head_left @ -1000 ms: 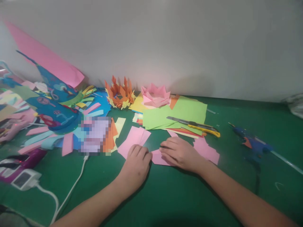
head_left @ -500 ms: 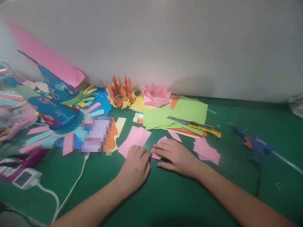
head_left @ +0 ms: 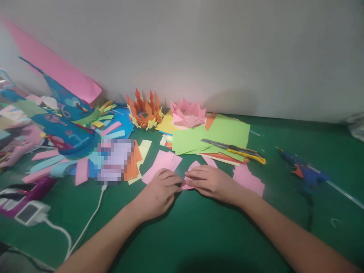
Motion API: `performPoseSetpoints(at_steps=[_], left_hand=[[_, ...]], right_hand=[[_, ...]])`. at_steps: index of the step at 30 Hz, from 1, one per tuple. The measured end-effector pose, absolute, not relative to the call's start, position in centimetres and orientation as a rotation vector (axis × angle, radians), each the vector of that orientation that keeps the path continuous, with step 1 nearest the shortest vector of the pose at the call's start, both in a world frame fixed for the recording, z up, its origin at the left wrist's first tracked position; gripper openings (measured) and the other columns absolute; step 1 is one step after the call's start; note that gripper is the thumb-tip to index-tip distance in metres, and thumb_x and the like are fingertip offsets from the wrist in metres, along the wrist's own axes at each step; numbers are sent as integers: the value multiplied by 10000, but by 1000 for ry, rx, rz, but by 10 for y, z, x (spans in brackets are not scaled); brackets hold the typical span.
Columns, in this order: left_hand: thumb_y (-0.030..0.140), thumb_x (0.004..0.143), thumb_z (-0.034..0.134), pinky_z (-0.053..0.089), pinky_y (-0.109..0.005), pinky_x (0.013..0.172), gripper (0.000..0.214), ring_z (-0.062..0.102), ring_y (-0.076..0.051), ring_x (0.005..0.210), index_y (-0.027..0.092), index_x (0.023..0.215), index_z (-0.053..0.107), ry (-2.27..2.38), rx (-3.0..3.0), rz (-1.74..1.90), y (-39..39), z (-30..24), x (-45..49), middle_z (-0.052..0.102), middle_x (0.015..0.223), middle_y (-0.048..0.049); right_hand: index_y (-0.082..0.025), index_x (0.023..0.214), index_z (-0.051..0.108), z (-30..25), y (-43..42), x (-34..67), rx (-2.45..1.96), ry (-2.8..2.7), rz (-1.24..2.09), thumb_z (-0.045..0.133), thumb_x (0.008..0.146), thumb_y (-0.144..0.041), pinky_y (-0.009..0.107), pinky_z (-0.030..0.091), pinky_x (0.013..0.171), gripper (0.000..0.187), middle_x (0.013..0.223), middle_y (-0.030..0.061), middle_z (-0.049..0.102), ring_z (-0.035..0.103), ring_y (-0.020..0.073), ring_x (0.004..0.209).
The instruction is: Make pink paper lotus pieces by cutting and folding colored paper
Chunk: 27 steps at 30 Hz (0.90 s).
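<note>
A small piece of pink paper (head_left: 192, 167) lies on the green tabletop between my two hands, with a pointed top edge showing. My left hand (head_left: 162, 192) has its fingers bent and closed at the paper's left corner. From the other side, my right hand (head_left: 213, 182) covers much of the paper, its fingers together and pressing on it. Exactly how the paper is folded is hidden under the fingers. Pink paper pieces (head_left: 159, 167) are stacked just beyond my left hand, and another pink pile (head_left: 250, 182) lies beside my right wrist.
Behind my hands, a yellow utility knife (head_left: 241, 152) rests on green paper sheets (head_left: 187, 141). A pink paper crown (head_left: 189, 115) and an orange one (head_left: 146, 113) stand near the wall. At right is a blue glue gun (head_left: 307, 172); at left, blue cone hats (head_left: 69, 132) and a power strip (head_left: 40, 193).
My left hand has shifted slightly, its fingers reaching straighter toward the paper's corner. My right hand's fingers have drawn closer together over the paper, and its thumb is now tucked under.
</note>
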<state>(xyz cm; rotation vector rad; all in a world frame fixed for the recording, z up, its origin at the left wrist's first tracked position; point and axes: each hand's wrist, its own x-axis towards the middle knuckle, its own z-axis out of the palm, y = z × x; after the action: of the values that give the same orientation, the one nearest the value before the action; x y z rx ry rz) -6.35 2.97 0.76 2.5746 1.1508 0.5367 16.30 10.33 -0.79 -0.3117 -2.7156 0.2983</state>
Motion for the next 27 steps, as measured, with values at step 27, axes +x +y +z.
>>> performPoseSetpoints(at_steps=[27], left_hand=[[190,866,547,364,-335,832,62,503,-165,903,228,890,589,1420,2262,567,39,4,-47,665,869,31]], right_hand=[[-194,724,624,1,88,147,-791,-2494,660,565,817,-156,316,375,710,117,730,16,620,532,164,756]])
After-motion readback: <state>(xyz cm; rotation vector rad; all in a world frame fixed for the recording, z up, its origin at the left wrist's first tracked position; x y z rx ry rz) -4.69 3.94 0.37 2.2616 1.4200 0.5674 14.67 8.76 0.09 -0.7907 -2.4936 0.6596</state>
